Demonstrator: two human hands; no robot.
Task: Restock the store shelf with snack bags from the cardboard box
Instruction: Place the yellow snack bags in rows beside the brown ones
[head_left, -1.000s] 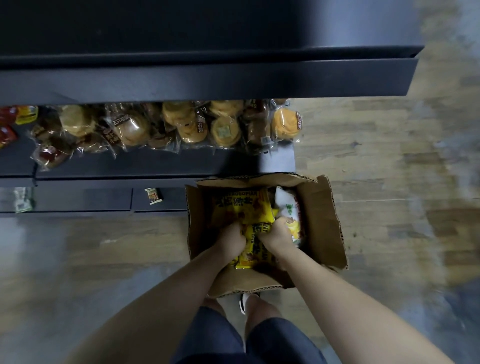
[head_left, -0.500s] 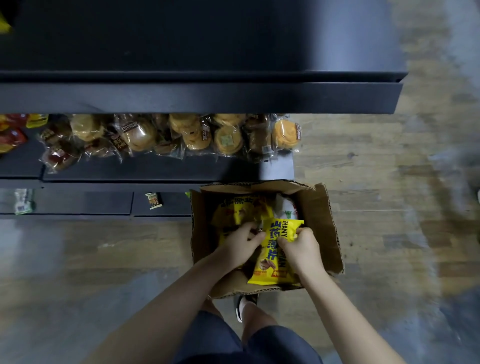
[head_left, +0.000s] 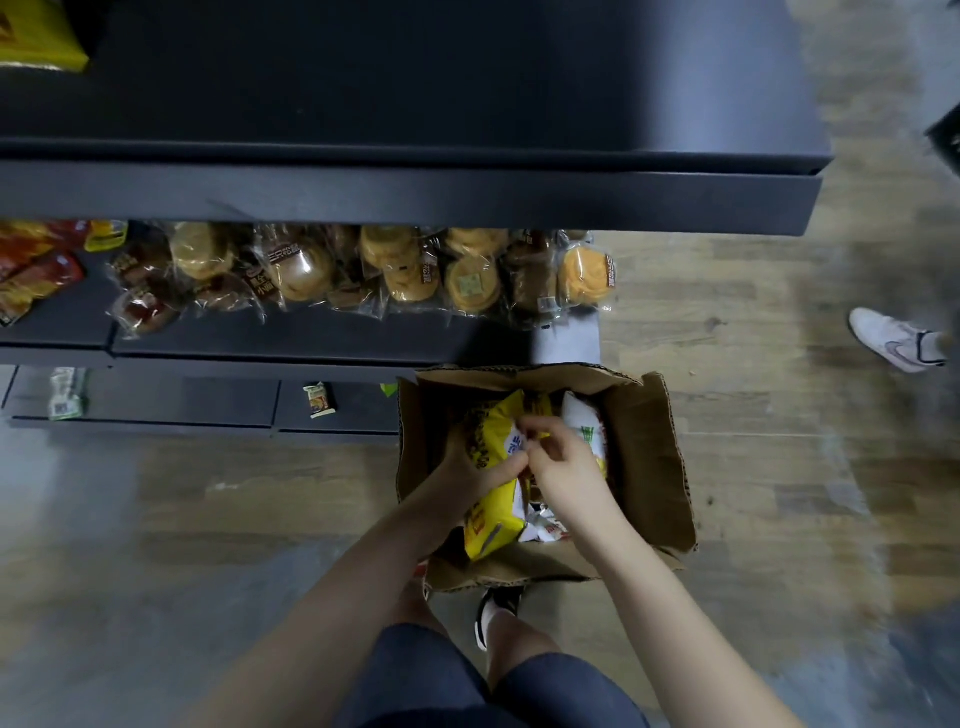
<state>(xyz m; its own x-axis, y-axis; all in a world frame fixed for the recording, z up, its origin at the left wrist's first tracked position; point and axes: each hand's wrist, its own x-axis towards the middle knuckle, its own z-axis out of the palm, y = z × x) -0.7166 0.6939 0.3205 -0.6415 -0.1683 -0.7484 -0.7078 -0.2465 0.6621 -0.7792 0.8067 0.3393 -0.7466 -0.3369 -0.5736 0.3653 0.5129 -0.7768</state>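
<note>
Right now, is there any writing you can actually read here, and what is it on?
None reads clearly.
yellow snack bag: dark print, too blurred.
white snack bag: green mark, unreadable.
wrapped buns: brown label characters, too small.
small packet: print too small.
white shoe: a swoosh-like logo, no words.

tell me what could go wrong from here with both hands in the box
1. The left hand grips several yellow snack bags at once; one could slip back into the cardboard box when lifted.
2. The right hand pinches a bag's top edge, which might crumple or tear.
3. The box sits against the person's foot, so a step could knock it.
</note>
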